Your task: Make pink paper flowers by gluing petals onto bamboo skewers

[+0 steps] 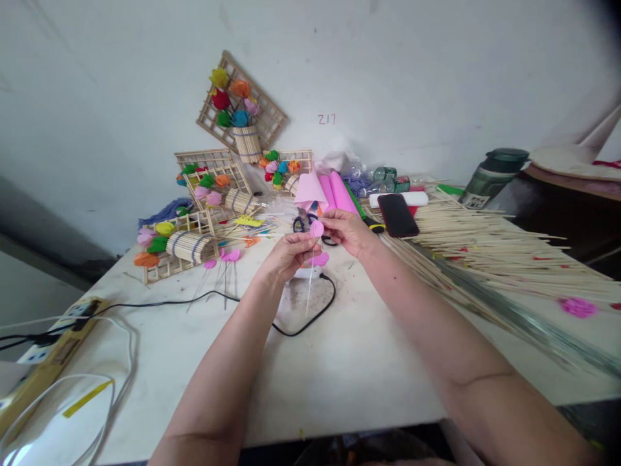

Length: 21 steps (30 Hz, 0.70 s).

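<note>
My left hand [292,254] pinches a thin wire stem [309,288] that hangs down below the fingers. At the top of this stem sits a round pink paper petal [316,228], and my right hand [345,228] has its fingertips closed on the petal's right edge. Below my hands lie more pink petals [319,259] by a white device with a black cord, mostly hidden by my left hand. Several stems with pink petals [231,255] rest on the table to the left. Behind my hands are dark-handled scissors [299,224] and pink paper sheets [334,194].
Stick lattices with paper flowers [189,246] stand at the back left, one against the wall. Many thin wooden sticks [485,239], a phone [398,215] and a green bottle [495,178] are on the right. A black cord [169,301] runs to a power strip [63,349].
</note>
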Motion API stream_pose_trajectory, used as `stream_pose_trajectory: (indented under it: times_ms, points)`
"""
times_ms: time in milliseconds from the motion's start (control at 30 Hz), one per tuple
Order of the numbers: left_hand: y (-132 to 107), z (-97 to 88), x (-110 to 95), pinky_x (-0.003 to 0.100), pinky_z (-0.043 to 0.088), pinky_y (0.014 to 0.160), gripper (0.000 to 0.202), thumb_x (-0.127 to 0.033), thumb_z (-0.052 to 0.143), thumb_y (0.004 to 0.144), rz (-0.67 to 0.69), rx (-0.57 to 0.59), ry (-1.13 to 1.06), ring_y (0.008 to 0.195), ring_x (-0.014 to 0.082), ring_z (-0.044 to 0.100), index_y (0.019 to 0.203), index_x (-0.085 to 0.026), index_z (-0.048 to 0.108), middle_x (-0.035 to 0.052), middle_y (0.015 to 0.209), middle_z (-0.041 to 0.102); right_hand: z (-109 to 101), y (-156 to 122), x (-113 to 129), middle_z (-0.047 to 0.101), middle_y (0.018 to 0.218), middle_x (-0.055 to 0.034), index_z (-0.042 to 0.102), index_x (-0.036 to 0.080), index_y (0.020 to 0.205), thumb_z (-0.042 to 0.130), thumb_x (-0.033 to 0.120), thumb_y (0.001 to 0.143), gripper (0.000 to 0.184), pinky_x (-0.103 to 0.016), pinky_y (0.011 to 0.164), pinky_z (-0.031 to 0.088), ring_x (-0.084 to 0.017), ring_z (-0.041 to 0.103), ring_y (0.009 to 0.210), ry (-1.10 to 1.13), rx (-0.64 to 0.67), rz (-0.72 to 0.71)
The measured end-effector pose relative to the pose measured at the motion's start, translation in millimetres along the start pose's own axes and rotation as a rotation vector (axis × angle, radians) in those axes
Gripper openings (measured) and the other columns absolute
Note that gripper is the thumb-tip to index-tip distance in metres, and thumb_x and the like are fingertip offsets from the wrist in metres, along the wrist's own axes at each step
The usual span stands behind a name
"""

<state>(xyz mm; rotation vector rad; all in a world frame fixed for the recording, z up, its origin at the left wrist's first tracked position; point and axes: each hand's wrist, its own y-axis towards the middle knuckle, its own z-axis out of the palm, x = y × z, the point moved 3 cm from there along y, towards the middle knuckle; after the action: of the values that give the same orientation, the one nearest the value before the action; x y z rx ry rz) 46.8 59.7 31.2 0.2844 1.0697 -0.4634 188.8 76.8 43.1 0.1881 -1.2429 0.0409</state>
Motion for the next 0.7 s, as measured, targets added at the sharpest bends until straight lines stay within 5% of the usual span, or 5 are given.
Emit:
stream_pose_trajectory:
  times_ms: [300, 533, 700]
  points:
    - [-2, 3.9, 2, 0.022, 0.049, 0.062, 0.014, -0.016, 0.072, 0.060, -0.002, 0.064, 0.010, 0.058, 0.0110, 0.060, 0.071, -0.010, 0.065, 0.0038, 0.061, 0.063, -4, 3, 0, 0.049, 0.052, 0.0057, 0.056, 0.015, 0.071, 0.071, 0.027, 0.057, 0.024, -0.017, 0.036, 0.021, -0.002, 0.034, 0.038, -0.083, -0.029, -0.119]
    - [0, 3.7, 1, 0.022, 0.048, 0.065, 0.014, -0.015, 0.073, 0.058, 0.028, 0.001, 0.003, 0.058, 0.0103, 0.059, 0.070, -0.010, 0.066, 0.0041, 0.059, 0.063, 7, -1, 5, 0.045, 0.048, 0.0074, 0.052, 0.017, 0.066, 0.067, 0.029, 0.062, 0.019, -0.018, 0.037, 0.029, -0.004, 0.038, 0.038, -0.170, -0.149, -0.273]
    - [2, -4.3, -6, 0.022, 0.048, 0.066, 0.012, -0.016, 0.073, 0.058, 0.136, -0.039, 0.026, 0.059, 0.0099, 0.059, 0.067, -0.011, 0.067, 0.0038, 0.059, 0.064, 7, -3, 3, 0.057, 0.061, 0.0019, 0.057, 0.015, 0.076, 0.065, 0.032, 0.066, 0.021, -0.018, 0.039, 0.034, -0.006, 0.045, 0.044, -0.163, -0.059, -0.190]
